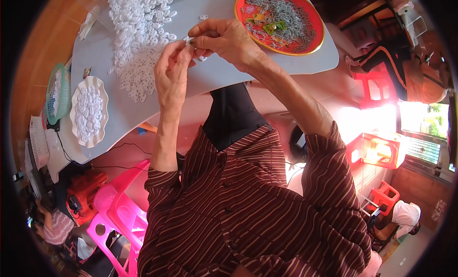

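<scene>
1. Both hands meet near the top centre of the frame, over the grey table (214,79). The left hand (171,74) and right hand (224,38) pinch a small white plastic piece (189,40) between their fingertips, so both are closed on it
2. That piece is tiny, so I can't make out its exact shape or how the fingers sit on it
3. Right behind the hands, towards the upper left, is a big heap of white plastic rings (138,34) spread loose on the table
4. My guess on handling: these bits look light, stiff and a bit slick, easy to flick away, so a fingertip pinch on the outer edges seems the way to hold one
5. Upper right of the hands there's a red round tray (312,19) full of thin grey metal bits
6. Far left: a white scalloped dish (76,129) with more white pieces, next to a green basket (51,93)
</scene>
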Motion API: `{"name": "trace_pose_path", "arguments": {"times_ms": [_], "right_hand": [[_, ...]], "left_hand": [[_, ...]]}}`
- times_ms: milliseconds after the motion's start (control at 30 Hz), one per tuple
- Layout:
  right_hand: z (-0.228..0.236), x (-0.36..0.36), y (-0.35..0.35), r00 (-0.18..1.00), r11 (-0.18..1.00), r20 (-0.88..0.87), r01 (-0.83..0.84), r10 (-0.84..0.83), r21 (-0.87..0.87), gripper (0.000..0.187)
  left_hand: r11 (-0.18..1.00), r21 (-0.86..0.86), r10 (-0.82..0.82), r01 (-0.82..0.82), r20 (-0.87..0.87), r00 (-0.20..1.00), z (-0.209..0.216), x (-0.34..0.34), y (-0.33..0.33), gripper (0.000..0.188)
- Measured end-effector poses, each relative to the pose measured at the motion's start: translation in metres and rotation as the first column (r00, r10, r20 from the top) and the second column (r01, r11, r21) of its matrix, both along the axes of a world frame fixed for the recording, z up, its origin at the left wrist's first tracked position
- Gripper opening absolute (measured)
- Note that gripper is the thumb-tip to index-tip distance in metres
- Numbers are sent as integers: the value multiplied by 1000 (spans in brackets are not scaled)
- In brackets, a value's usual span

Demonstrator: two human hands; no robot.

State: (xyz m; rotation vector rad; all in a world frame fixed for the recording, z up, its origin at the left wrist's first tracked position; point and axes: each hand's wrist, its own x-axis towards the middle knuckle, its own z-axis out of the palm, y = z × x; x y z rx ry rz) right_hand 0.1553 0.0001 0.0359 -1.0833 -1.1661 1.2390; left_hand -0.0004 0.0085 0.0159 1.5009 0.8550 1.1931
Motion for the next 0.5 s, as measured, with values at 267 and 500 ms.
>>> {"name": "trace_pose_path", "arguments": {"times_ms": [267, 500], "right_hand": [[5, 47, 6, 703, 900, 604, 121, -375, 418, 14], [25, 125, 37, 311, 960, 924, -96, -221, 262, 10]], "left_hand": [[990, -129, -30, 56, 197, 980, -9, 8, -2, 18], [989, -145, 0, 24, 164, 987, -15, 6, -7, 13]]}}
